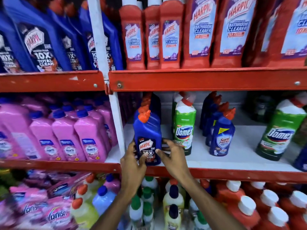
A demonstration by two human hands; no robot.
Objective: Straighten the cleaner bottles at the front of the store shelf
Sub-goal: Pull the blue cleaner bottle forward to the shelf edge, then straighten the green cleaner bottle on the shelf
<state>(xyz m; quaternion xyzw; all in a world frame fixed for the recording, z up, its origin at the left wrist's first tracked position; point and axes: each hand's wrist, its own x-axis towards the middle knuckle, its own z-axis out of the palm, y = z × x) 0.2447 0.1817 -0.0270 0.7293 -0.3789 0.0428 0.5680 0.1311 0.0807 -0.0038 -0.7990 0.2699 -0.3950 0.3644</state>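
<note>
A blue Harpic bottle [147, 130] with an orange angled cap stands upright at the front left of the middle shelf [216, 173], label facing me. My left hand [132, 161] grips its lower left side. My right hand [172, 155] clasps its lower right side, thumb on the label. More blue bottles line up behind it. To the right stand a green Domex bottle [184, 128], a blue Sani Fresh bottle [221, 135] with others behind, and a second, tilted Domex bottle [279, 130].
A white upright post [116, 120] rises just left of the held bottle. Pink bottles [69, 136] fill the left bay. Red Harpic Bathroom Cleaner bottles [199, 30] crowd the upper shelf. Mixed bottles sit on the lower shelf under my arms.
</note>
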